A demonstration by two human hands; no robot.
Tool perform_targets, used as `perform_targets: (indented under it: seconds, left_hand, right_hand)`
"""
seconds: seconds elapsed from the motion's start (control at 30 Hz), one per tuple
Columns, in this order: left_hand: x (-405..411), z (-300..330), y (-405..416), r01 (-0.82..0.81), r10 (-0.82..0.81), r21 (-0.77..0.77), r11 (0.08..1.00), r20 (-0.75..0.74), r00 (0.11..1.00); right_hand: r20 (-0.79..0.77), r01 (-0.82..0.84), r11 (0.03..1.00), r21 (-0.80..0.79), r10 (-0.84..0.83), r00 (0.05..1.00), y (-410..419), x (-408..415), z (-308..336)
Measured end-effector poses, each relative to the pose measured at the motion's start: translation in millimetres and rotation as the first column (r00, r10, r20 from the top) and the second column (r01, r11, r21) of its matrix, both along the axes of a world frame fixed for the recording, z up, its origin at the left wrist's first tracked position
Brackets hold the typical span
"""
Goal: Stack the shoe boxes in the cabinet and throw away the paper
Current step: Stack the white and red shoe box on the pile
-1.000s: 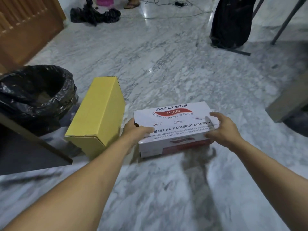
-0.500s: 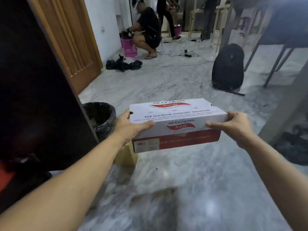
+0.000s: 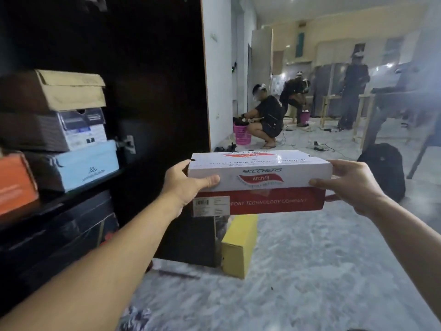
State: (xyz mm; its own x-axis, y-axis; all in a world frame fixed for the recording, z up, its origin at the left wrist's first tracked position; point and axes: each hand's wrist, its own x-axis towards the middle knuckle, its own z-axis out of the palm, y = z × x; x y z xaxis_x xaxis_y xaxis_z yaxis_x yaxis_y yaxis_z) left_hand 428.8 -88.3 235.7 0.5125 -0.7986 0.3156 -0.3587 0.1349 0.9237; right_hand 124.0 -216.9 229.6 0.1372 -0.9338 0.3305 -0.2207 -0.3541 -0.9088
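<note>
Both hands are clamped on one shoe box: left hand [image 3: 188,185] grips the left end with the thumb laid along the white lid's front edge, right hand [image 3: 346,182] grips the right end likewise. White-and-red shoe box [image 3: 259,182] is held level in the air, clear of the marble floor [image 3: 310,271], lid seated, barcode label at its lower left corner. Open dark cabinet [image 3: 143,68] stands to the left. On its shelf, three boxes are stacked: beige box [image 3: 71,90] on top, grey-and-white box [image 3: 81,127] beneath it, light blue box [image 3: 83,166] at the bottom; orange box [image 3: 14,182] sits beside them. Yellow box [image 3: 238,244] stands on the floor below the held box, against the cabinet's door.
</note>
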Motion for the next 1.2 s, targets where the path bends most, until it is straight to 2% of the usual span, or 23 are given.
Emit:
perform_targets:
  seconds: [0.2, 0.33, 0.5, 0.7, 0.9, 1.0, 1.2]
  left_hand:
    - [44, 48, 51, -0.224, 0.228, -0.054, 0.973, 0.099, 0.968]
    - [70, 71, 80, -0.329, 0.352, -0.132, 0.935, 0.242, 0.904]
    - [96, 97, 112, -0.473, 0.504, -0.175, 0.864, 0.337, 0.795]
    - [112, 133, 157, -0.567, 0.617, -0.245, 0.786, 0.269, 0.740]
    - [126, 167, 182, -0.675, 0.745, -0.372, 0.637, 0.070, 0.664]
    - [132, 183, 188, -0.700, 0.762, -0.338, 0.630, 0.093, 0.641]
    - [138, 210, 192, -0.691, 0.739, -0.274, 0.669, 0.144, 0.658]
  right_hand:
    - [0.026, -0.130, 0.972, -0.195, 0.138, 0.990, 21, 71, 36]
    - [-0.079, -0.141, 0.932, -0.335, 0.121, 0.990, 29, 113, 57]
    - [-0.130, -0.211, 0.901, -0.379, 0.174, 0.976, 49, 158, 86]
    - [-0.066, -0.315, 0.857, -0.407, 0.317, 0.946, 76, 208, 122]
    - [0.089, -0.301, 0.884, -0.358, 0.353, 0.931, 89, 260, 157]
    - [0.152, -0.309, 0.896, -0.320, 0.370, 0.916, 89, 280, 172]
    - [0.168, -0.357, 0.896, -0.264, 0.407, 0.898, 80, 304, 201]
